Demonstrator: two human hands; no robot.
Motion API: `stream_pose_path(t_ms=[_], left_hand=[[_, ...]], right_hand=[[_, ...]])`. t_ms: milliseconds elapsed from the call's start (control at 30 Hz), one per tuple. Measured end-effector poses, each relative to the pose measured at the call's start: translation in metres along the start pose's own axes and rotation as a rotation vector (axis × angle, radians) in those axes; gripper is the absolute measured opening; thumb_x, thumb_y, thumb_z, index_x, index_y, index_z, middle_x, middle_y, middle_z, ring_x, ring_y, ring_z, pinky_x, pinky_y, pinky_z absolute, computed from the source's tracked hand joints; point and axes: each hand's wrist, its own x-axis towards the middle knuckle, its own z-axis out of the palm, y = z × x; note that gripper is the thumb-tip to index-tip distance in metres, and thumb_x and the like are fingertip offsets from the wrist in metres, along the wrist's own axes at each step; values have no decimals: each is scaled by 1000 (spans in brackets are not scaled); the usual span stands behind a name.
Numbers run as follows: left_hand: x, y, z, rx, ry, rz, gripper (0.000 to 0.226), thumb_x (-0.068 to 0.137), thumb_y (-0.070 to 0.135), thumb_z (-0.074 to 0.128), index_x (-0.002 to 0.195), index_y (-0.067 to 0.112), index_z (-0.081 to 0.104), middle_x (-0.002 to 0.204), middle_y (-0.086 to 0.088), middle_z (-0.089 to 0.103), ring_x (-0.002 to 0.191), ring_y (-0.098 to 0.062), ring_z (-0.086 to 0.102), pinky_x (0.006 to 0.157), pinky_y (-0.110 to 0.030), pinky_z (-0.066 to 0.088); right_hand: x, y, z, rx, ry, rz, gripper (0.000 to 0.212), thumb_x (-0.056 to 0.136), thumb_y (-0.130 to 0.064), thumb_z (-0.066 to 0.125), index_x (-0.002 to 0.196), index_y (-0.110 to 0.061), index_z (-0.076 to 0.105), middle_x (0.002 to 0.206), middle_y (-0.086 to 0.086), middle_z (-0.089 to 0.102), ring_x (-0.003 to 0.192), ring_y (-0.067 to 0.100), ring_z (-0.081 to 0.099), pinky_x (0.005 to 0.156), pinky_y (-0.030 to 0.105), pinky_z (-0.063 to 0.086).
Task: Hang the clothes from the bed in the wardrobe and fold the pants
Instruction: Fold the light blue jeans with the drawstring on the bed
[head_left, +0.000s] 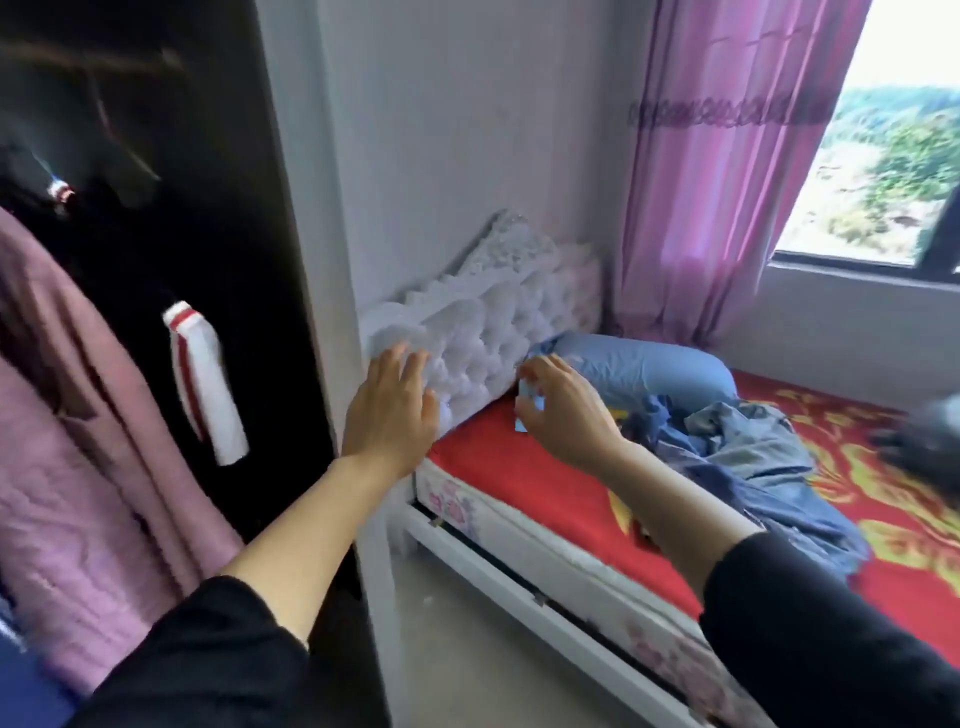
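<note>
Item: blue denim heap (753, 447), lying crumpled on bed (519, 467), just beside blue pillow (649, 364).
Handling: looking soft, limp, fairly heavy, not slippery. Probably best taking at waistband or collar; neither showing.
Left hand (389, 410): fingers spreading flat, gripping nothing, hovering by tufted headboard (498, 332).
Right hand (563, 410): pinching small blue object (527, 405), identity unclear.
Wardrobe (234, 208): standing open at left, pink coat (78, 441) hanging inside.

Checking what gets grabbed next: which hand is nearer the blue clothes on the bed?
Right. The right hand, pinching a small blue item, is beside the blue clothes; the left hand is farther off, by the headboard.
</note>
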Motion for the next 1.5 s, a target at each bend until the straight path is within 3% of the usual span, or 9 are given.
stream_pose_path(t_ms=[233,400,667,800,1067,1233,1400,1500], left_hand=[[-18,111,139,-60,-371,52,46,94,28,40,138,16,40,143,-6,35,129,-23,34,101,-38,37],[-11,176,233,-64,-572,111,44,93,29,40,136,18,41,140,-5,36,126,-24,35,97,-39,41],[42,268,392,-73,-816,185,40,94,30,39,131,17,41,138,-6,38,126,-25,36,98,-40,40],[60,314,465,-85,-941,231,40,95,31,39,133,17,40,139,-5,36,129,-24,33,100,-39,39],[60,396,587,-99,-1125,266,38,96,30,39,132,17,40,137,-4,37,127,-24,34,98,-39,40],[51,444,672,-99,-1186,202,38,95,28,40,130,14,42,134,-6,40,124,-25,36,100,-38,39],[33,482,748,-131,-1277,-46,49,95,31,44,137,9,33,138,-14,38,128,-31,34,100,-40,36],[22,497,786,-122,-1268,-268,75,94,42,49,148,2,14,149,-17,26,136,-33,25,105,-40,31]], right_hand=[[-83,147,-30,-203,-155,317,29,88,-24,53,114,-11,54,111,7,55,106,28,53,84,37,46],[-113,250,-43,-274,-225,498,27,85,-23,52,109,-13,53,108,4,51,105,27,51,74,32,37],[-112,422,-50,-257,-314,767,18,85,-19,50,101,-11,51,114,9,51,110,30,50,88,35,43],[-123,495,-56,-241,-371,934,33,87,-23,50,117,-9,51,122,8,50,114,29,51,91,35,43],[-151,629,-63,-196,-474,1145,34,88,-27,52,118,-11,52,119,8,51,111,28,52,92,35,42],[-164,731,-48,-125,-551,1188,31,88,-28,52,114,-11,52,115,8,51,109,28,52,89,36,43],[-178,827,-22,-89,-653,1210,28,87,-28,53,108,-9,49,115,10,50,109,31,51,87,39,43],[-179,874,-1,-127,-652,1181,55,85,-34,59,130,-9,41,134,9,42,123,29,42,95,40,42]])
